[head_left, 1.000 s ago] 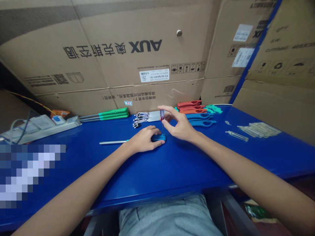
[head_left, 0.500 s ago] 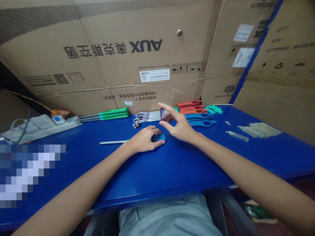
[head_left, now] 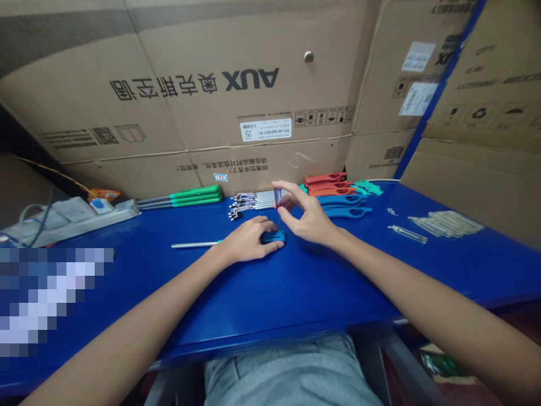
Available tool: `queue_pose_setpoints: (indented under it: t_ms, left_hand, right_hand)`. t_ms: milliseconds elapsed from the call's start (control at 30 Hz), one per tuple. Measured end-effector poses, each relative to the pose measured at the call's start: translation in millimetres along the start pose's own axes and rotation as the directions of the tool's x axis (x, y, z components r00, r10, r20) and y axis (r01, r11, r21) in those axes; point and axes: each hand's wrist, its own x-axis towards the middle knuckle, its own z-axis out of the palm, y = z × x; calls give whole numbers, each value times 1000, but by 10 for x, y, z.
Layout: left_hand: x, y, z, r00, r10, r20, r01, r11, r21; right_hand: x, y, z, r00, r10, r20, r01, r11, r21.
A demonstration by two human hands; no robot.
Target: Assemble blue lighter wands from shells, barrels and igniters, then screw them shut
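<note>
Right hand (head_left: 310, 219): grip clamped on a purple screwdriver (head_left: 278, 196), held upright, its shaft (thin, seen from here) meeting a blue handle (head_left: 277, 237). Left hand (head_left: 251, 239): grip clamped on that handle, nearer the counter's (head_left: 262, 299) back edge than its front. Outward: green-handled tools (head_left: 196, 195) along the back edge; clear tubes (head_left: 446, 224) near the right edge.

Purple-handled screwdriver (head_left: 278, 197), upright, tip at blue-handled tool (head_left: 278, 237) — lying flat, silver rod (head_left: 194, 245) leftward
</note>
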Motion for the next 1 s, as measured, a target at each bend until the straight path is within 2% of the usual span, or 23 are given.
queue_pose_setpoints:
  t_ms: [567,1000]
  left_hand:
    - [-4,23,-24,1000,-2,6,2,1000,-17]
    - [-1,-6,-9,1000,-3,5,3,1000,-18]
  right_hand:
    - [6,-2,2,1000,-7,-23,5,997,-76]
    - [3,-3,6,1000,6,-5,-6,1000,-17]
